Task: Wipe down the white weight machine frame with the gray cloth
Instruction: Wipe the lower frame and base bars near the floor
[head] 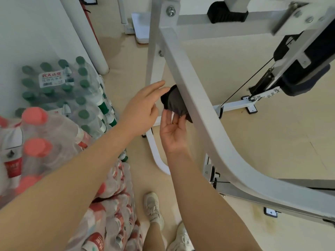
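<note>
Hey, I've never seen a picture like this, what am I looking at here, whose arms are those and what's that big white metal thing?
This single picture comes from a camera worn on a person's head, looking down, so the two bare arms are the wearer's own, and the pale sneakers at the bottom are their feet.

The big white metal thing is the frame of a gym weight machine, with a thin black cable and dark pads on the right.

The right hand pinches a bunched dark gray cloth against the side of the slanted white bar. The left hand reaches toward the cloth with its fingers fairly straight; whether it touches the cloth is hard to tell.

On the floor to the left sit shrink-wrapped packs of water bottles, some with green caps, some with pink caps.
</note>
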`<control>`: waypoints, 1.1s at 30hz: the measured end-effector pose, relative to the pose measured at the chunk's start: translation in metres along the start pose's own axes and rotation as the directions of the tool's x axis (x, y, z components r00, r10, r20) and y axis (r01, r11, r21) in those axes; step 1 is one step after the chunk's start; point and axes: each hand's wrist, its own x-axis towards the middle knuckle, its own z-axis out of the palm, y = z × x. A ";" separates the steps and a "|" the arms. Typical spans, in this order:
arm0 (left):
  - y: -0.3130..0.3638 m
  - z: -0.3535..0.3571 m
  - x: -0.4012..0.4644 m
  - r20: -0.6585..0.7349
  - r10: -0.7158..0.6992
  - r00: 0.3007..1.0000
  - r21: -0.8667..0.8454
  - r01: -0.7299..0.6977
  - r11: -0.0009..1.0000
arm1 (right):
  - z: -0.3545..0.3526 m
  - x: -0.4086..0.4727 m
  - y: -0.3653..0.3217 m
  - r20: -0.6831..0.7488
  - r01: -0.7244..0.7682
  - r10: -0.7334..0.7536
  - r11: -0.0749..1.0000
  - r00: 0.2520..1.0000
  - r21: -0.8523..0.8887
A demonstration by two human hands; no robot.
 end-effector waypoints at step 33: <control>-0.021 -0.038 0.075 0.280 0.062 0.958 0.122 -0.100 0.988 | 0.043 -0.027 0.022 -0.225 -0.166 0.040 0.801 0.973 -0.575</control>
